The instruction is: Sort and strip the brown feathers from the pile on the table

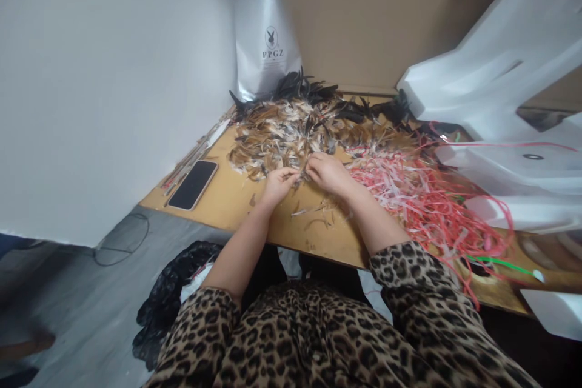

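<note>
A big heap of brown, white and black feathers (pixel 291 127) covers the back of the wooden table (pixel 227 197). At the heap's near edge my left hand (pixel 278 182) has its fingers pinched on a few feathers. My right hand (pixel 328 171) is right beside it, with fingers curled onto the same small bunch. Both hands almost touch. Loose feather bits (pixel 313 215) lie on the table just in front of them.
A tangle of red and pink strips (pixel 418 194) lies to the right. A black phone (pixel 193 184) lies at the left edge beside thin sticks (pixel 195 151). A white bag (pixel 266 42) stands behind, white foam pieces (pixel 513 97) at right, a black bag (pixel 173 291) on the floor.
</note>
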Available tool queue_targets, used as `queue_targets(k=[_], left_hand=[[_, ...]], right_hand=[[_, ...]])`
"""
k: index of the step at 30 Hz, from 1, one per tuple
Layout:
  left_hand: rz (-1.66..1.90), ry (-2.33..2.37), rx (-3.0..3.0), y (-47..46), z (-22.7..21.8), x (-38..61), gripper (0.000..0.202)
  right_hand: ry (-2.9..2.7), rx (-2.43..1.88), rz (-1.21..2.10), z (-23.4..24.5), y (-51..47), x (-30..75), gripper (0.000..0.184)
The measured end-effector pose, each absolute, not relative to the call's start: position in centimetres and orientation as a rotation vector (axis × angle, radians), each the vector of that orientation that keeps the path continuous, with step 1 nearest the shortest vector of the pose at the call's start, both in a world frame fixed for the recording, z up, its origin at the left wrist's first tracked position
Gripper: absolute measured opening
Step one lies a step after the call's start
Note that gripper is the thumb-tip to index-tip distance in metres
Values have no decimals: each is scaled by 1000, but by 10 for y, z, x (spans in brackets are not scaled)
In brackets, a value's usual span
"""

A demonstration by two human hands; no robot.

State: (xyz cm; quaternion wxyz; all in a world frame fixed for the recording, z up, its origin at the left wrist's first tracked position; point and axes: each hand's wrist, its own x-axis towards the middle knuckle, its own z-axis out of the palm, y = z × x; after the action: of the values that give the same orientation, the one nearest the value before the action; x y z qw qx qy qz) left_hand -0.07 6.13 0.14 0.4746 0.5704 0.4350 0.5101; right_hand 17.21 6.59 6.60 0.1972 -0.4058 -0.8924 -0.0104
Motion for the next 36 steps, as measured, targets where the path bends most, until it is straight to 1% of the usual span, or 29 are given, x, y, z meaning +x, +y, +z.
queue_targets(k=[3,11,17,21,27,29,33,36], left_hand=[[1183,1061,1263,60,4,1,25],[1241,1055,1158,60,12,-2,27],[1237,1047,1045,61,12,-4,28],[1279,979,881,63,15,-7,25],[1378,810,666,66,16,-10,14],[1379,790,631,66,18,-9,11],[1379,796,551,65,22,-8,9],[1393,830,483,67,22,-10,10]], right_hand=[[-2445,-1122,10,65,66,172,18],[-2255,-1065,276,64,66,172,13],[-2128,-1106,452,58,70,173,14],[-2042,-1190,504,49,78,178,13],[-2136,-1230,538,48,76,178,9],[-2057,-1193,620,50,72,173,13],[-1847,-1162,930,52,65,162,22],[-1768,-1153,1109,53,61,158,26]])
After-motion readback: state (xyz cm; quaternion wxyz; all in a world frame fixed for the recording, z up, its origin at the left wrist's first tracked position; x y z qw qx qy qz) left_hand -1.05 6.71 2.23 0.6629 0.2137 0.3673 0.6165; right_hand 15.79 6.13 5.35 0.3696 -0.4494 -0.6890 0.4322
